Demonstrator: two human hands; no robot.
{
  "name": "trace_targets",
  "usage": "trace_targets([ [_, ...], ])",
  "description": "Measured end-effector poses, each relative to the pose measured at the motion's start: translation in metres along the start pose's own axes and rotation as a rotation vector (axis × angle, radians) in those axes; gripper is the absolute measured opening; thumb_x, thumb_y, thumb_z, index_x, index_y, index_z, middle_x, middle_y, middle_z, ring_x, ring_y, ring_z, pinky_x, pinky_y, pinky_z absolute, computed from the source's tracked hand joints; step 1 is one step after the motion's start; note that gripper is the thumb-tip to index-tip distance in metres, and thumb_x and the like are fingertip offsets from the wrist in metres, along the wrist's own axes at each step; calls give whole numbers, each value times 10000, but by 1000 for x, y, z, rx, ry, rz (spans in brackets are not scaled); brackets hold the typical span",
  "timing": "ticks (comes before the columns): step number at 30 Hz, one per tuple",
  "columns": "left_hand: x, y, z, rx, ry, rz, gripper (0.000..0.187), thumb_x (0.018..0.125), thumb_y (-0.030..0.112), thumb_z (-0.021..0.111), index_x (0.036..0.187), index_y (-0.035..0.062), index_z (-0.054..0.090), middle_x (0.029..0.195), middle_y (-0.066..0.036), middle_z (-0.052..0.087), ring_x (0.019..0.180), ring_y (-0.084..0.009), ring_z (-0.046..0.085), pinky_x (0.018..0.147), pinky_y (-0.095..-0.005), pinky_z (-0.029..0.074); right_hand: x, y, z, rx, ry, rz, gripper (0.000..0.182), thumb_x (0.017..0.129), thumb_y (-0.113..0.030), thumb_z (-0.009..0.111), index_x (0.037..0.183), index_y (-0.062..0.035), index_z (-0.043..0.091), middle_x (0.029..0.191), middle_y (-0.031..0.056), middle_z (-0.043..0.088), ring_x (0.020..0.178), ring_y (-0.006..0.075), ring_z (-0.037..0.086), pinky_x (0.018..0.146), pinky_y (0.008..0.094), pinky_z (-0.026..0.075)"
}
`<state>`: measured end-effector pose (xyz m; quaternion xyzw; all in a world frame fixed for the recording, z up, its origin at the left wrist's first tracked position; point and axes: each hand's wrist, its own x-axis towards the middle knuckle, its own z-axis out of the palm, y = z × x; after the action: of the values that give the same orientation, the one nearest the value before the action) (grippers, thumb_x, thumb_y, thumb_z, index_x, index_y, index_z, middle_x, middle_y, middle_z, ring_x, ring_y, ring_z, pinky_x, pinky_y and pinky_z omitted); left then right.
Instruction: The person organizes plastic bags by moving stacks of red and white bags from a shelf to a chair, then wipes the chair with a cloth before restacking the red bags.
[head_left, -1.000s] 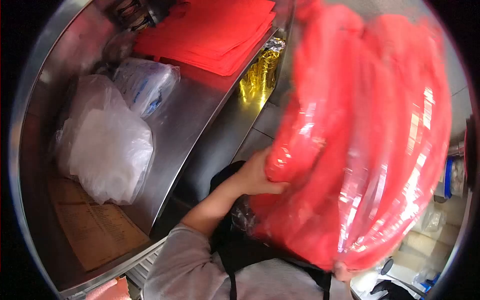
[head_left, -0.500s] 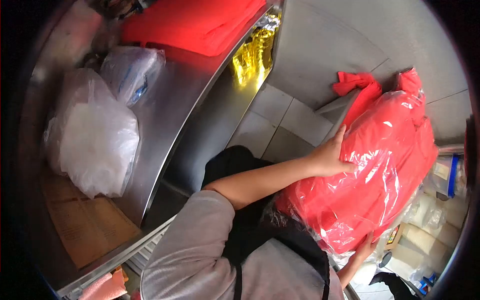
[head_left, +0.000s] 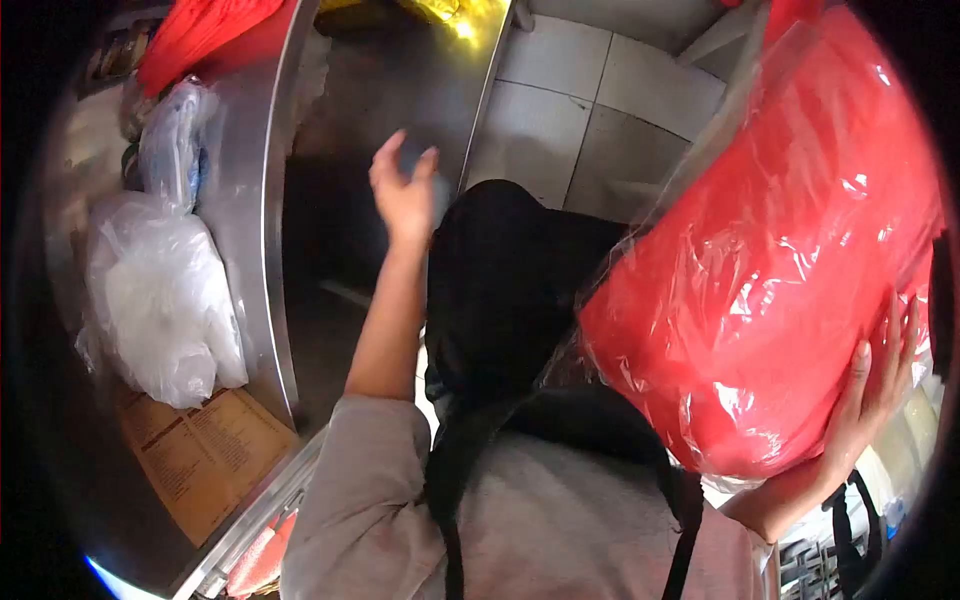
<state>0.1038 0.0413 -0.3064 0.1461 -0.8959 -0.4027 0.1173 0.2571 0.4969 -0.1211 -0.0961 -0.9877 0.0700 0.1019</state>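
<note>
A large clear plastic bag packed with soft red material (head_left: 760, 290) fills the right side of the view and leans toward my body. My right hand (head_left: 880, 385) lies along its lower right side, fingers stretched out and pressed against the plastic. Apart from the bag, my left hand (head_left: 405, 195) is raised in front of the dark space under the metal counter. Its fingers are spread and slightly curled, with nothing in them.
The steel counter (head_left: 245, 240) at left bears a white-filled plastic bag (head_left: 160, 300), a smaller clear bag (head_left: 175, 145), a brown printed sheet (head_left: 210, 450) and red material (head_left: 205, 35). Shiny gold material (head_left: 440, 15) shows at the top. Floor tiles (head_left: 535, 130) lie ahead.
My left hand has let go of the red bag's upper side and moved left. The bag appears closer and farther right, and my right hand has moved up along its side.
</note>
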Motion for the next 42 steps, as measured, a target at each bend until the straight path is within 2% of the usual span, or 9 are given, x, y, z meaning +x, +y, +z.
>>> trace_targets([
  [7,-57,-138,-59,793,-253,-445,859,815,614,483,1425,71,214,1442,-232,240,1315,-434,244,1073,-504,213,1,17,35,-45,5,-100,501,948,-387,347,1346,-95,431,1430,120,348,1335,304,284,1096,455,184],
  [13,-80,-176,-59,884,-344,-471,832,858,650,341,1461,196,-10,1496,-224,38,1342,-482,103,1084,-540,163,1,14,40,5,27,-93,506,961,-402,320,1336,-82,433,1415,134,363,1326,308,299,1091,457,211],
  [17,-72,-163,-75,783,-400,-461,771,879,604,350,1462,175,84,1491,-228,77,1355,-444,130,1093,-519,159,4,12,40,-5,26,-129,517,961,-406,325,1334,-63,429,1415,139,360,1326,311,297,1090,460,218],
  [20,-75,-173,-84,1412,-310,-429,690,884,490,422,1432,119,229,1474,-208,184,1344,-390,224,1087,-486,204,3,14,41,4,22,-121,517,960,-407,325,1335,-65,428,1415,139,361,1324,309,301,1089,456,222],
  [23,-76,-187,-109,1495,-548,-787,630,846,361,493,1380,67,332,1444,-163,291,1324,-339,292,1083,-472,211,5,13,39,-1,25,-125,518,959,-408,322,1335,-67,429,1418,139,357,1324,311,299,1090,458,217],
  [26,-77,-165,-107,1553,-614,-774,644,804,322,536,1358,40,366,1424,-138,341,1310,-315,326,1080,-480,212,4,15,39,-17,26,-103,557,948,-452,313,1332,-69,438,1409,144,369,1313,316,316,1081,460,222],
  [31,-71,-161,-129,1568,-594,-616,665,824,327,541,1416,140,304,1506,-116,158,1399,-325,18,1104,-513,155,5,12,38,-82,29,-58,580,934,-476,317,1339,-77,432,1413,153,359,1322,328,301,1084,486,196],
  [38,-41,-174,-111,1686,-495,-533,763,778,277,625,1432,171,246,1451,-111,286,1360,-293,210,1077,-574,150,3,0,26,-179,-92,80,598,909,-470,343,1357,-78,397,1449,165,290,1364,350,200,1104,502,94],
  [42,33,-79,-55,1088,-253,76,595,774,140,568,1339,143,384,1307,-85,465,1248,-248,390,1070,-531,204,-4,-3,32,-282,0,114,620,897,-482,339,1390,-107,359,1474,205,201,1368,398,142,1092,543,39],
])
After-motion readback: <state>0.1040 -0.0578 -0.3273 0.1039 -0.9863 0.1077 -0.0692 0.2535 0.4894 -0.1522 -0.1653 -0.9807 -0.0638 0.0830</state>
